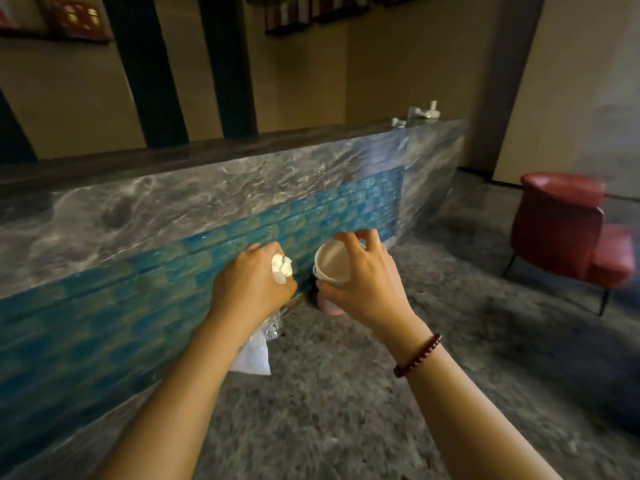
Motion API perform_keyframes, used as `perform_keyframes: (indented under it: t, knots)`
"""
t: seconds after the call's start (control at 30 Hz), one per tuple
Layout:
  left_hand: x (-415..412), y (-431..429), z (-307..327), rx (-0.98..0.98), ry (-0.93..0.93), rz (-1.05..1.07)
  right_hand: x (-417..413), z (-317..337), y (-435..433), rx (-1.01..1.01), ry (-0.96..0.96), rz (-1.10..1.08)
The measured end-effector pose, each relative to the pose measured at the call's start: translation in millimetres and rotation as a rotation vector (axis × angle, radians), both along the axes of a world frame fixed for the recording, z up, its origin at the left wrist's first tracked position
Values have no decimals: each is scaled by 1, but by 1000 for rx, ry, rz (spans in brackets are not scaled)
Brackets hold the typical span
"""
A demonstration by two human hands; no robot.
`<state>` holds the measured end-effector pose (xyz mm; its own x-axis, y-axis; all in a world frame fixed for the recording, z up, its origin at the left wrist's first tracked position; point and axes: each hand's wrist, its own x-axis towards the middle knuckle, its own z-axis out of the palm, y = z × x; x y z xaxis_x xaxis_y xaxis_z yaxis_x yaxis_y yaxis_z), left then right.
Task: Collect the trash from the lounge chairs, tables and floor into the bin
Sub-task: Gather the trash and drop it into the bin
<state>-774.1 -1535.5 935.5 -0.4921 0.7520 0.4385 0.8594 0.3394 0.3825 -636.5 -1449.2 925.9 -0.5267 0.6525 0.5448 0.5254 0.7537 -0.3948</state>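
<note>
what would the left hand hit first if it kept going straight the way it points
Probably the band of blue tiles on the front of the grey marble counter. The left hand, closed on a crumpled white tissue, points at it, with nothing visible between them. How far off the counter is remains unclear.

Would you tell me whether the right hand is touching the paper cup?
Touching: the head view shows the right hand gripping the paper cup, fingers over its rim.
</note>
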Motion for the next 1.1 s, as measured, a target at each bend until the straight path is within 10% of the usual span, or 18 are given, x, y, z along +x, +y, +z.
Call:
perform_keyframes:
  t: [1.1]
  knots:
    - [-302,761,-76,-160,-107,-101,-283,-81,727,-170,-144,-96]
